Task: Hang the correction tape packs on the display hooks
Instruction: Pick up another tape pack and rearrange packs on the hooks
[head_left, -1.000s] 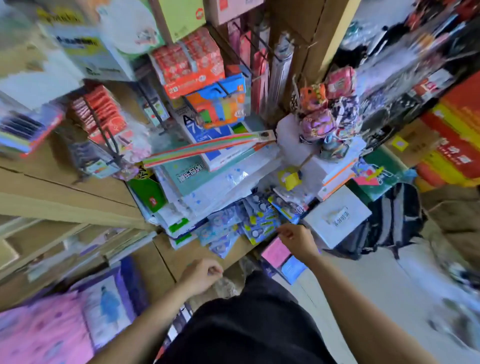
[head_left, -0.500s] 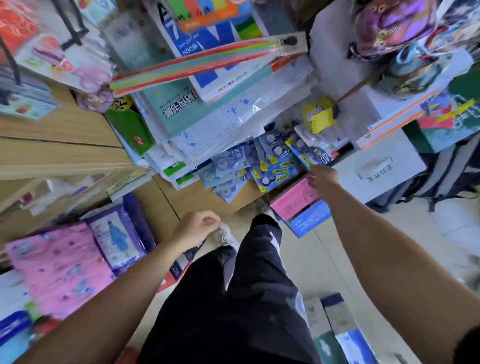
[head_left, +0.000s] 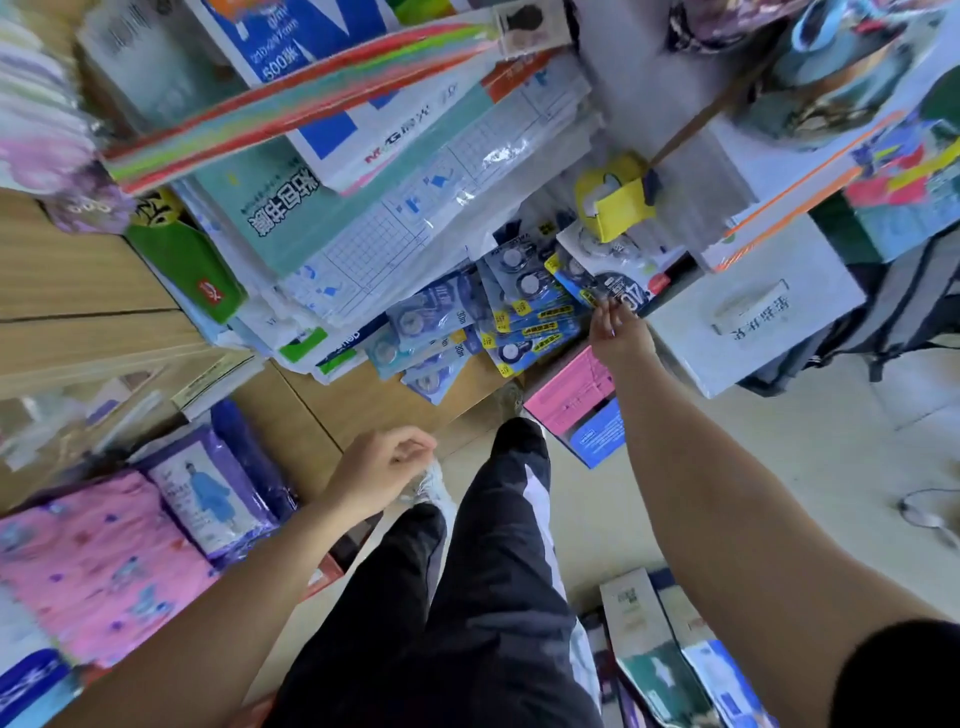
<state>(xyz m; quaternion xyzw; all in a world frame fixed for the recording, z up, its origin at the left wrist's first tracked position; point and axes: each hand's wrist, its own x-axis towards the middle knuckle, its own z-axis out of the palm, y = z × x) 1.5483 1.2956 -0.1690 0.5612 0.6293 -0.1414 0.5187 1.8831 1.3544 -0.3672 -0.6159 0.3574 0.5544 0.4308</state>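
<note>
Shifted right grip (head_left: 615, 332) up from the pile's near edge onto a dark pack (head_left: 629, 295); touching it, pinched or not cannot tell. Keeps left grip (head_left: 382, 470) curled, empty. Leaves packs (head_left: 524, 317) heaped on worktop (head_left: 363, 405), none hung; likely starting a pick-up.

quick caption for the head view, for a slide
Right hand reaches a dark blue correction tape pack while the left hand hangs curled.
</note>
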